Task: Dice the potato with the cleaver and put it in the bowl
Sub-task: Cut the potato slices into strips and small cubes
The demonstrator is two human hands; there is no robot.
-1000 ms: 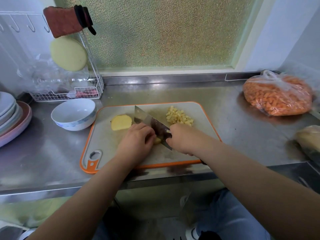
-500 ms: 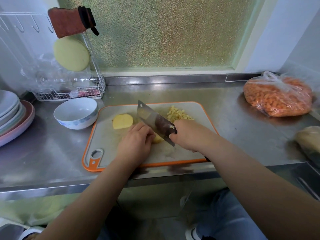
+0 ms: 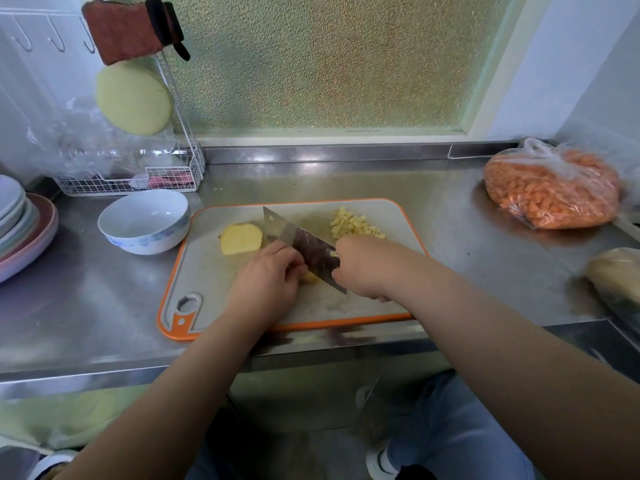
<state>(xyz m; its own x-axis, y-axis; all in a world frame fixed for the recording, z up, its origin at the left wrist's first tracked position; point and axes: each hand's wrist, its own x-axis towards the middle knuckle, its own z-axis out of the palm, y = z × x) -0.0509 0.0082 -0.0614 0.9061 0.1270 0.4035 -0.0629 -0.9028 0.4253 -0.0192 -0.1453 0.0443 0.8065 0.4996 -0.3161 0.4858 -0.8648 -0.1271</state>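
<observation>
Down came our cleaver [image 3: 304, 249], held tight in our right hand [image 3: 360, 268]; left hand [image 3: 268, 282] pins the potato [image 3: 309, 277]. Next, more chops.

The steel desk [image 3: 433, 188] is carrying an orange-rimmed cutting board [image 3: 207, 271], a white bowl [image 3: 145, 221] beside it, stacked plates [image 3: 20, 226], a wire rack [image 3: 131, 181] and a bagged orange heap [image 3: 550, 188].

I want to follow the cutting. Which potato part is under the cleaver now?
The small piece held under the left hand, right beside the cleaver blade. The larger chunk lies untouched near the bowl, and the diced pile sits beyond the right hand.
</observation>
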